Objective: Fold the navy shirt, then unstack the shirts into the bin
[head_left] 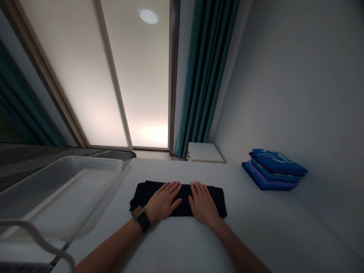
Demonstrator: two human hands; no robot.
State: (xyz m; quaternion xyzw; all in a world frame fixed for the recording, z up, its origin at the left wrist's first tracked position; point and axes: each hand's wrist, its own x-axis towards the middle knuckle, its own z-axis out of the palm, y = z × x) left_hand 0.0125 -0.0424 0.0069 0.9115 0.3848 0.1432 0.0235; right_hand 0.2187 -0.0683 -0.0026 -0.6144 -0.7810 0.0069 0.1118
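A dark, folded piece of cloth (184,206) lies flat on the white table (182,242), longer from side to side than from front to back. My left hand (163,201), with a dark watch on its wrist, rests palm down on the cloth's left half. On the right half lies my right hand (203,203), also palm down. Both hands have their fingers stretched out toward the far edge. What kind of garment the cloth is, I cannot tell.
A stack of folded blue and purple cloths (274,170) sits at the table's right, near the wall. To the left is a translucent plastic bin (93,204). A pale curved cord or tube (42,242) crosses the lower left. Behind the table stands a small white cabinet (204,152).
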